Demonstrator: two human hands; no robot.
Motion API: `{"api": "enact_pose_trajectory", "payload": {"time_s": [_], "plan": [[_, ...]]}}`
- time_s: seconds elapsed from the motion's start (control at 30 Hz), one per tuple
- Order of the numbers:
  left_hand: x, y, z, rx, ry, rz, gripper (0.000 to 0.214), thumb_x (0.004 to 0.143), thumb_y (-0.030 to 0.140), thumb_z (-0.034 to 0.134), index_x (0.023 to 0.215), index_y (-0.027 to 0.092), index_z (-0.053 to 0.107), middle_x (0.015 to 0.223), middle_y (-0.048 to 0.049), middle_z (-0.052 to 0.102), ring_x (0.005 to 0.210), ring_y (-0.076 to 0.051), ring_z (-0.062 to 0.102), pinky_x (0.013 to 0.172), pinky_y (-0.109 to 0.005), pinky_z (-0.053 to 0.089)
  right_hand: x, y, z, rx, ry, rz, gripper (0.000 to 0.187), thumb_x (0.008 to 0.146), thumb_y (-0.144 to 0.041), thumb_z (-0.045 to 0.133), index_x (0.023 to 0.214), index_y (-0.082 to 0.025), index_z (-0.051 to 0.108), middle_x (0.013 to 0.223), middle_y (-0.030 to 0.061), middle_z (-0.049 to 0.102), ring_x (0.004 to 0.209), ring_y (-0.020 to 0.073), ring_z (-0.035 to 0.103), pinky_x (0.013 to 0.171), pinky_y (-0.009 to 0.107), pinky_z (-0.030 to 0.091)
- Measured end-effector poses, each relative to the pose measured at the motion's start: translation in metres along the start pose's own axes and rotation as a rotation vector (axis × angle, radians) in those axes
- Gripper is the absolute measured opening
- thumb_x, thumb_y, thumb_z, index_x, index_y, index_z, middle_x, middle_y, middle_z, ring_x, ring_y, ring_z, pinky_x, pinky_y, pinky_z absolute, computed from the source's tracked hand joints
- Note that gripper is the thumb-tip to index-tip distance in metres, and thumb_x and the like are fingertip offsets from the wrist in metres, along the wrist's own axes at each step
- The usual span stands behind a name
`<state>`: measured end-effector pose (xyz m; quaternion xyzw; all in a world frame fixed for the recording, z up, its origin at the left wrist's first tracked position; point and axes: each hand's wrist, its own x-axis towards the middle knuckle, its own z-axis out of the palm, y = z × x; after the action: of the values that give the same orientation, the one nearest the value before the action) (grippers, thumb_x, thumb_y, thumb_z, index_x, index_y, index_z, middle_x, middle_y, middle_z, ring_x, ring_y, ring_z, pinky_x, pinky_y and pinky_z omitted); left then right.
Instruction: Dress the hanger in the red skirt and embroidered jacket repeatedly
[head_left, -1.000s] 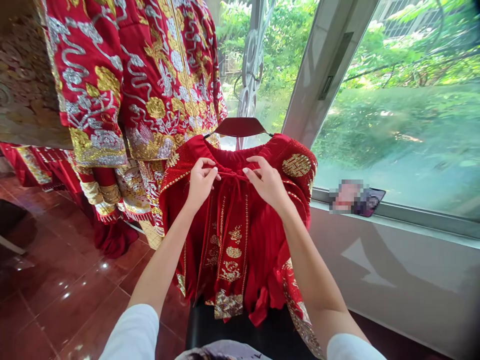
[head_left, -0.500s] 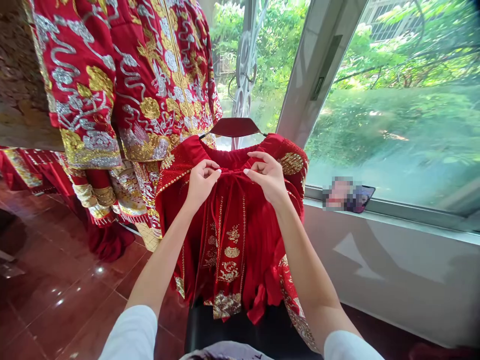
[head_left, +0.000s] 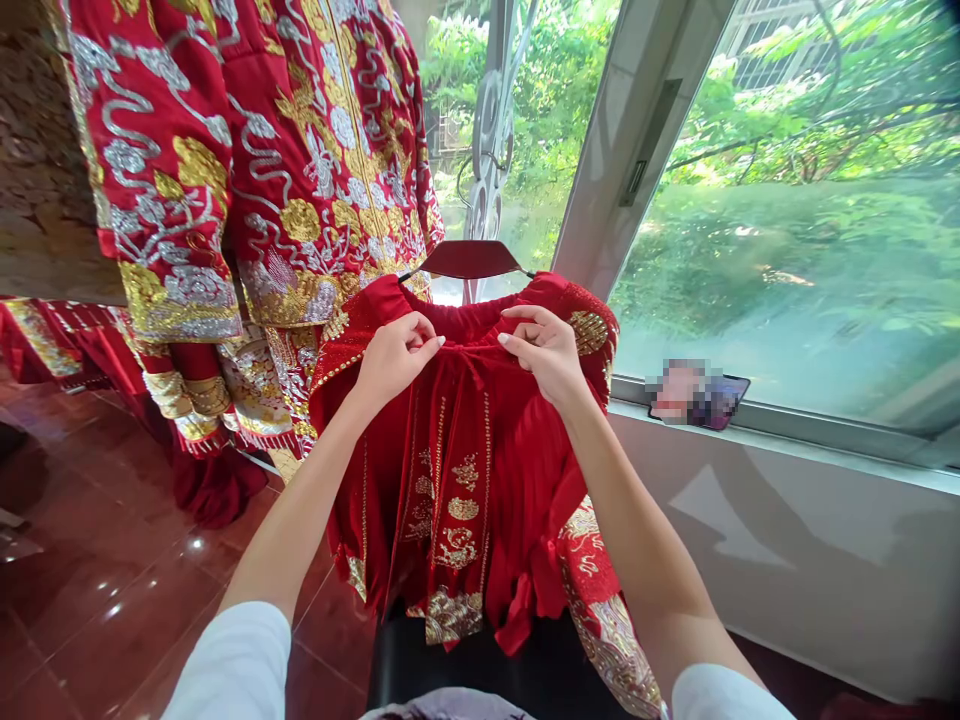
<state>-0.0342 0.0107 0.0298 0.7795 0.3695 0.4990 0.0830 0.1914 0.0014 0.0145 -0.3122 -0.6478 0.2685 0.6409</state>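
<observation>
Your L hand (head_left: 399, 352) + R hand (head_left: 549, 352): fingers pinched on red cord (head_left: 483, 347) | runs L–R btwn them | knot (head_left: 466, 353) approx mid, equally near both

Bright daylight comes to you through the windows (head_left: 787, 230) at 1 and 2 o'clock, and the leaves (head_left: 810, 140) outside look washed out. Your red top (head_left: 459, 480) in the middle is clear. Shiny white dots gleam on the dim floor (head_left: 112, 600) at 8 o'clock. A soft shadow lies on the wall (head_left: 750, 540) at 4 o'clock. Little squares hide something on the sill (head_left: 825, 457) at 3 o'clock. Your far right edge looks dark and fuzzy.
</observation>
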Motion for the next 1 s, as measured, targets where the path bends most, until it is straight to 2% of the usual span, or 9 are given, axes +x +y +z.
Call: {"api": "enact_pose_trajectory", "payload": {"time_s": [0.13,0.3,0.4,0.5,0.6,0.7,0.83,0.93,1.0], "plan": [[-0.001,-0.007,-0.001,-0.051,-0.017,-0.046,0.017,0.079,0.033,0.064,0.078,0.021,0.051,0.046,0.0091,0.048,0.042,-0.009,0.037,0.052,-0.024,0.029,0.002,0.001,-0.005,-0.052,-0.039,0.019,0.038,0.070,-0.032,0.073,0.103,-0.020,0.060,0.051,-0.0085,0.046,0.043,0.0062,0.033,0.042,0.022,0.023],[-0.005,-0.005,-0.006,0.023,-0.003,-0.012,0.018,0.081,0.036,0.063,0.077,0.021,0.055,0.055,0.0040,0.059,0.050,-0.012,0.049,0.055,-0.025,0.038,0.000,0.006,-0.008,-0.169,-0.013,-0.028,0.032,0.076,-0.032,0.069,0.104,-0.019,0.061,0.050,-0.0079,0.048,0.043,0.0077,0.038,0.044,0.023,0.031],[0.001,0.001,-0.024,0.103,0.111,0.133,0.013,0.082,0.031,0.062,0.091,0.022,0.063,0.092,-0.0042,0.070,0.078,-0.018,0.063,0.071,-0.030,0.048,0.005,0.002,-0.023,-0.341,0.107,-0.225,0.026,0.082,-0.030,0.062,0.107,-0.022,0.062,0.071,-0.0001,0.064,0.066,0.0156,0.061,0.061,0.031,0.049],[0.021,-0.001,-0.047,0.215,0.193,0.223,0.027,0.080,0.028,0.065,0.106,0.023,0.064,0.122,-0.0072,0.062,0.114,-0.025,0.054,0.100,-0.039,0.041,0.021,-0.004,-0.053,-0.572,0.249,-0.401,0.032,0.082,-0.027,0.062,0.114,-0.024,0.063,0.104,0.0063,0.070,0.102,0.0234,0.063,0.088,0.044,0.050],[0.046,-0.016,-0.062,0.266,0.026,0.161,0.032,0.080,0.034,0.064,0.108,0.019,0.066,0.112,-0.0096,0.066,0.110,-0.028,0.056,0.101,-0.043,0.039,0.041,-0.003,-0.080,-0.684,0.101,-0.314,0.041,0.081,-0.031,0.064,0.121,-0.022,0.062,0.111,0.0078,0.069,0.104,0.0242,0.062,0.093,0.045,0.049],[0.063,-0.032,-0.064,0.274,-0.103,0.130,0.023,0.081,0.037,0.061,0.090,0.018,0.070,0.082,-0.0061,0.069,0.079,-0.023,0.061,0.081,-0.034,0.045,0.053,0.003,-0.093,-0.686,-0.051,-0.206,0.038,0.084,-0.037,0.058,0.116,-0.019,0.068,0.105,0.0060,0.071,0.097,0.0229,0.065,0.088,0.040,0.050],[0.070,-0.038,-0.060,0.208,-0.014,0.136,0.040,0.085,0.039,0.055,0.050,0.019,0.052,0.049,0.0018,0.045,0.049,-0.013,0.040,0.057,-0.027,0.032,0.061,0.011,-0.099,-0.554,0.013,-0.112,0.036,0.081,-0.048,0.059,0.092,-0.018,0.075,0.076,0.0012,0.070,0.074,0.0202,0.064,0.066,0.032,0.051],[0.069,-0.041,-0.057,0.136,0.114,0.093,0.053,0.086,0.043,0.053,0.044,0.020,0.031,0.045,0.0039,0.027,0.046,-0.011,0.025,0.052,-0.028,0.023,0.068,0.015,-0.106,-0.310,-0.011,0.031,0.044,0.070,-0.060,0.067,0.077,-0.017,0.074,0.061,0.0018,0.064,0.059,0.0172,0.060,0.051,0.027,0.046],[0.065,-0.046,-0.055,0.088,0.220,0.054,0.055,0.087,0.046,0.052,0.045,0.021,0.028,0.046,0.0044,0.023,0.047,-0.012,0.022,0.052,-0.029,0.021,0.071,0.017,-0.110,-0.166,-0.072,0.141,0.049,0.061,-0.066,0.072,0.071,-0.017,0.071,0.058,0.0028,0.063,0.053,0.0160,0.058,0.048,0.027,0.046]]}}
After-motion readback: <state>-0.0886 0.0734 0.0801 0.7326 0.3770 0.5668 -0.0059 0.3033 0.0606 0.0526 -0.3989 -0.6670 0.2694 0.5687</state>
